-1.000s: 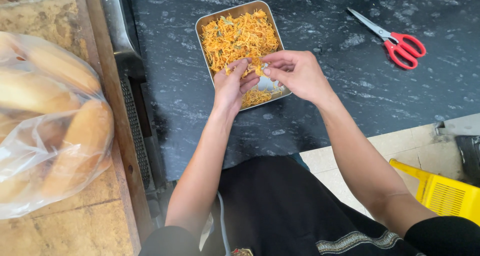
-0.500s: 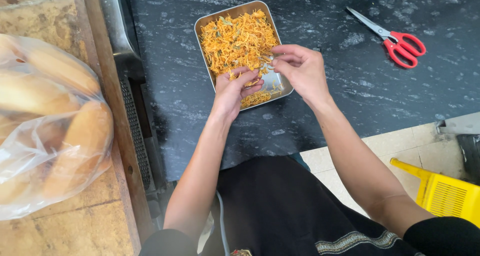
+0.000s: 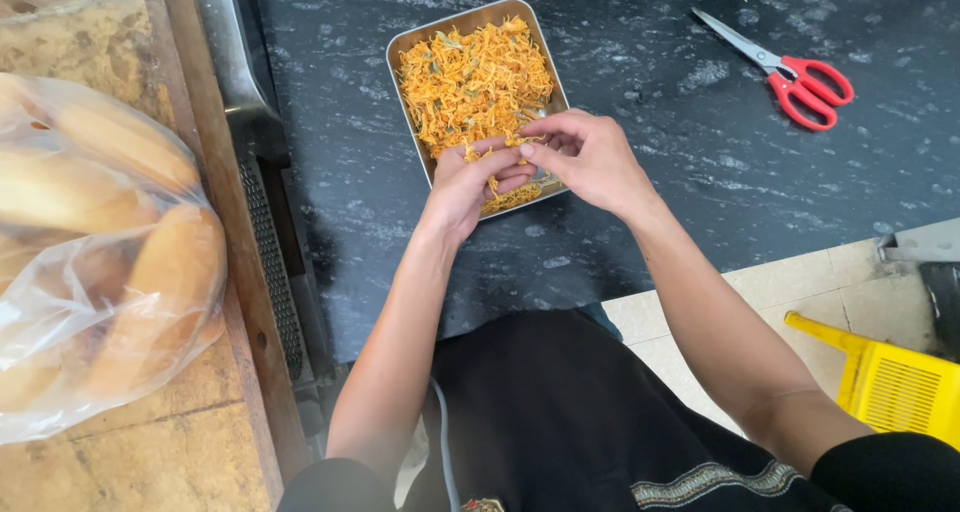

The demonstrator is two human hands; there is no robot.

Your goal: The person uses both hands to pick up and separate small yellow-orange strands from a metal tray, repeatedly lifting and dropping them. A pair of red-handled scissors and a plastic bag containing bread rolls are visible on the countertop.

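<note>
Shreds of orange filling (image 3: 476, 82) are being pinched between closed fingertips of the left hand (image 3: 468, 180) and right hand (image 3: 590, 157) over the near end of the metal tray (image 3: 402, 47), whose long axis is running toward 12 o'clock.

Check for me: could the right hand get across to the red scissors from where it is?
Probably yes: the dark counter between the right hand and the red scissors is bare.
</note>
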